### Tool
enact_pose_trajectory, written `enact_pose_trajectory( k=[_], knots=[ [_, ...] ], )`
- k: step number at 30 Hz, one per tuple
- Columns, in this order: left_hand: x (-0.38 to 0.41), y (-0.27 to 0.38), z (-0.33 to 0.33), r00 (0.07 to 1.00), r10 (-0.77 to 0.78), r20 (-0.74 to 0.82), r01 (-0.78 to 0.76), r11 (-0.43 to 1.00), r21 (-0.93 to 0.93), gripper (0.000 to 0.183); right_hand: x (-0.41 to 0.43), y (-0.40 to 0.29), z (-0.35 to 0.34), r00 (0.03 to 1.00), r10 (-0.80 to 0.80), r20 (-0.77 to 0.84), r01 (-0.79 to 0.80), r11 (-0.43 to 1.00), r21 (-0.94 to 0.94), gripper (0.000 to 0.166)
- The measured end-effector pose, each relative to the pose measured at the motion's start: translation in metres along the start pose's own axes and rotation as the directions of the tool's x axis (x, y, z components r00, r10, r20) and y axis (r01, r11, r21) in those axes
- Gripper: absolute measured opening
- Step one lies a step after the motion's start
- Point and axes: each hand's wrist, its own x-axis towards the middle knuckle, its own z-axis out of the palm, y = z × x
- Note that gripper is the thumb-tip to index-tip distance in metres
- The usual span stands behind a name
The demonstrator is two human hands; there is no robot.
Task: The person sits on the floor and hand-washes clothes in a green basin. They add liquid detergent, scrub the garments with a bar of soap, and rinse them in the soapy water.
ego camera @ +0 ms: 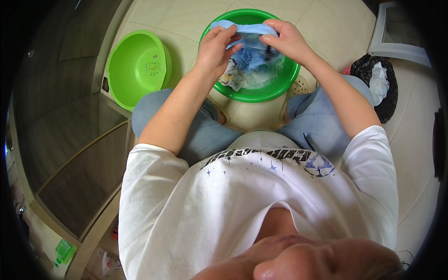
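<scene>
A light blue cloth garment (252,42) is stretched between my two hands above a round green plastic basin (257,97). My left hand (218,47) grips its edge on the left, and my right hand (285,38) pinches its edge on the right. The garment's lower part hangs down into the basin. Soapy water with white suds (262,79) shows in the basin, and a white patterned cloth (231,76) lies at its left side. Part of the basin's inside is hidden by the hands and the garment.
A lighter green plastic basin (134,70) stands on the tiled floor at the left, beside a dark glass-fronted cabinet (70,126). At the right is a bin with a black plastic liner (388,105). A green bottle (65,250) lies at the lower left.
</scene>
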Motion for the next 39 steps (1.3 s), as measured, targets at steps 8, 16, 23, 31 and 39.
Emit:
enact_pose_trajectory(
  k=[8, 16, 23, 31, 39],
  knots=[
    [-0.010, -0.019, -0.005, 0.988, -0.149, 0.047, 0.135, 0.964, 0.231, 0.041, -0.006, -0.040, -0.025, 0.969, 0.080, 0.233, -0.192, 0.836, 0.513, 0.032],
    [-0.011, -0.006, -0.003, 0.929, -0.247, 0.277, 0.196, 0.961, 0.197, 0.017, -0.008, -0.045, -0.043, 0.955, 0.037, 0.294, -0.241, 0.678, 0.695, 0.035],
    [-0.008, 0.016, -0.018, 0.959, 0.149, 0.242, -0.157, 0.987, 0.016, 0.010, -0.004, -0.031, -0.052, 0.948, 0.096, 0.303, -0.244, 0.829, 0.503, 0.030],
    [-0.025, 0.059, -0.007, 0.890, 0.410, 0.198, -0.400, 0.912, -0.090, 0.011, -0.004, -0.012, -0.039, 0.921, 0.127, 0.369, -0.051, 0.977, -0.207, 0.032],
    [-0.048, 0.089, -0.005, 0.773, 0.614, 0.159, -0.601, 0.790, -0.125, 0.018, -0.004, 0.023, -0.028, 0.970, 0.121, 0.209, -0.008, 0.880, -0.474, 0.021]
  ],
)
